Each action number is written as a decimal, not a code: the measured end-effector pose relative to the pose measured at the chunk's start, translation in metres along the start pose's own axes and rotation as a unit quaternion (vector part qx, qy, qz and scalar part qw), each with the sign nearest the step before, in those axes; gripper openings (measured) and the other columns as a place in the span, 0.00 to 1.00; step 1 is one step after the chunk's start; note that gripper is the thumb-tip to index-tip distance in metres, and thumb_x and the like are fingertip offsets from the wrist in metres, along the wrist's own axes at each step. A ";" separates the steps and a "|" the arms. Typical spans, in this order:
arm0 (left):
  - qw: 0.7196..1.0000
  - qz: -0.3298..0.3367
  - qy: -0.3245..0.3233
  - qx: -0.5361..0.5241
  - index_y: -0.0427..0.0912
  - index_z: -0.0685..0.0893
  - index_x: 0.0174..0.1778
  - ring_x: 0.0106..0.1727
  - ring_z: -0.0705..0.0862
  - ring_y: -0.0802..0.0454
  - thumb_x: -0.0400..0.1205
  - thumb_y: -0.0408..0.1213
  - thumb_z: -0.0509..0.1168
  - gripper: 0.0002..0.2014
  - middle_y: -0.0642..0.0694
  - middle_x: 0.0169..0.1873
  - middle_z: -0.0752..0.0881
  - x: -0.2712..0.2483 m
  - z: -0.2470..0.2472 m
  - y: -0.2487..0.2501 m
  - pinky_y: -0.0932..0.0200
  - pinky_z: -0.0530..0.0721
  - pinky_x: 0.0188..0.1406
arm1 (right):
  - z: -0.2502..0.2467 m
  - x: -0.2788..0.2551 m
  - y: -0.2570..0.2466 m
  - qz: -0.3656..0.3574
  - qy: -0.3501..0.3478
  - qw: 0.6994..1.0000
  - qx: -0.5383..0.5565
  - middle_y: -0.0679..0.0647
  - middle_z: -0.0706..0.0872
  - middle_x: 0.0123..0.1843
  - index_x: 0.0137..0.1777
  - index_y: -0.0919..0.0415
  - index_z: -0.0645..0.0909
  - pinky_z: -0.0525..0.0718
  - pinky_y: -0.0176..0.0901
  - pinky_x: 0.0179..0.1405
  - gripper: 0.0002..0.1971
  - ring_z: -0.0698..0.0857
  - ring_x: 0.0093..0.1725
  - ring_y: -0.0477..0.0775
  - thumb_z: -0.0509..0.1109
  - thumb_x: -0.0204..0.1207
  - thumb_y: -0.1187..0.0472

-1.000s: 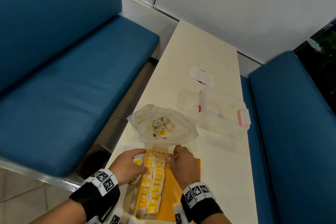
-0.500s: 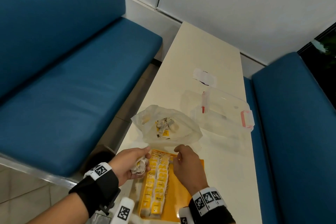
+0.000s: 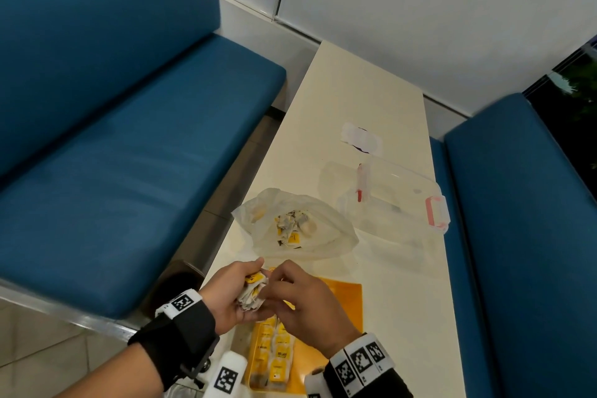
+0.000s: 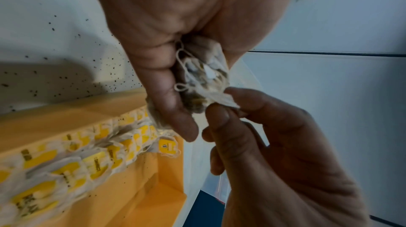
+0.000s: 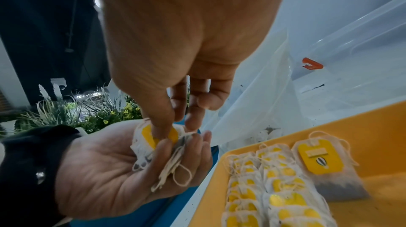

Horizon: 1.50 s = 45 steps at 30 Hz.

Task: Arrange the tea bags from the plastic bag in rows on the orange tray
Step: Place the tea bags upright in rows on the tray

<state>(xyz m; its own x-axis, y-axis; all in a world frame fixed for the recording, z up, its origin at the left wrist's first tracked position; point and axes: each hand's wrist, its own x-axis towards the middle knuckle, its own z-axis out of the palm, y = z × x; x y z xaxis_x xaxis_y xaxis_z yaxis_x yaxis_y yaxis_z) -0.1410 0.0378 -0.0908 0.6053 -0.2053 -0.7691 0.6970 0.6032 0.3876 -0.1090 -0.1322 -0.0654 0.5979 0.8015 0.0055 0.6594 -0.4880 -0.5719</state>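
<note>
Our left hand [image 3: 231, 296] cups tea bags [image 5: 158, 151] | right hand [image 3: 303, 300] pinches one | tray [image 3: 342, 300] just below, rows running lengthwise.

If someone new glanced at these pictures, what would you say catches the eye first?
Probably the two hands meeting above the near end of the orange tray: the left hand holds a bunch of tea bags while the right hand pinches one off the top. Next, the yellow-tagged rows already laid in the tray, and the plastic bag just beyond it.
</note>
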 end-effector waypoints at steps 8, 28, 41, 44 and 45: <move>1.000 0.003 -0.013 0.003 0.36 0.86 0.49 0.39 0.89 0.40 0.85 0.41 0.67 0.10 0.33 0.41 0.88 0.001 -0.007 0.000 0.55 0.88 0.27 | -0.022 -0.003 -0.006 0.052 0.092 0.989 0.105 0.43 0.83 0.48 0.49 0.54 0.88 0.75 0.25 0.40 0.03 0.83 0.43 0.38 0.75 0.77 0.61; 0.947 0.128 0.089 0.282 0.31 0.87 0.43 0.26 0.82 0.44 0.72 0.35 0.82 0.13 0.33 0.29 0.89 0.023 -0.017 -0.018 0.57 0.81 0.25 | -0.015 -0.039 0.059 0.429 0.079 0.869 0.235 0.61 0.92 0.37 0.45 0.65 0.83 0.89 0.42 0.33 0.06 0.92 0.33 0.54 0.69 0.77 0.74; 0.942 0.129 0.086 0.298 0.31 0.87 0.44 0.29 0.83 0.42 0.71 0.32 0.83 0.13 0.29 0.32 0.89 0.031 -0.027 -0.024 0.55 0.82 0.27 | 0.026 -0.030 0.085 0.485 0.133 0.826 0.252 0.57 0.91 0.36 0.41 0.54 0.86 0.84 0.36 0.31 0.15 0.88 0.31 0.48 0.69 0.76 0.76; 0.941 0.128 0.086 0.302 0.32 0.87 0.44 0.29 0.84 0.42 0.71 0.33 0.83 0.13 0.28 0.34 0.90 0.032 -0.028 -0.024 0.55 0.83 0.27 | 0.030 -0.029 0.086 0.489 0.159 0.825 0.236 0.54 0.92 0.37 0.40 0.54 0.88 0.85 0.38 0.34 0.11 0.89 0.34 0.49 0.74 0.74 0.72; 0.940 0.127 0.085 0.304 0.32 0.87 0.44 0.30 0.84 0.42 0.71 0.33 0.83 0.13 0.27 0.35 0.90 0.033 -0.028 -0.024 0.55 0.83 0.27 | 0.032 -0.029 0.086 0.490 0.167 0.823 0.233 0.54 0.92 0.38 0.40 0.53 0.88 0.86 0.40 0.36 0.10 0.90 0.36 0.51 0.75 0.73 0.71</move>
<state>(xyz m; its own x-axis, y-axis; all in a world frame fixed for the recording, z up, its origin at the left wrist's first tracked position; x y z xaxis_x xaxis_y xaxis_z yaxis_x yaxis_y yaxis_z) -0.1490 0.0381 -0.1394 0.7473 0.0439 -0.6630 0.6610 0.0532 0.7485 -0.0838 -0.1868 -0.1410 0.8817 -0.0769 -0.4654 -0.4150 -0.5956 -0.6878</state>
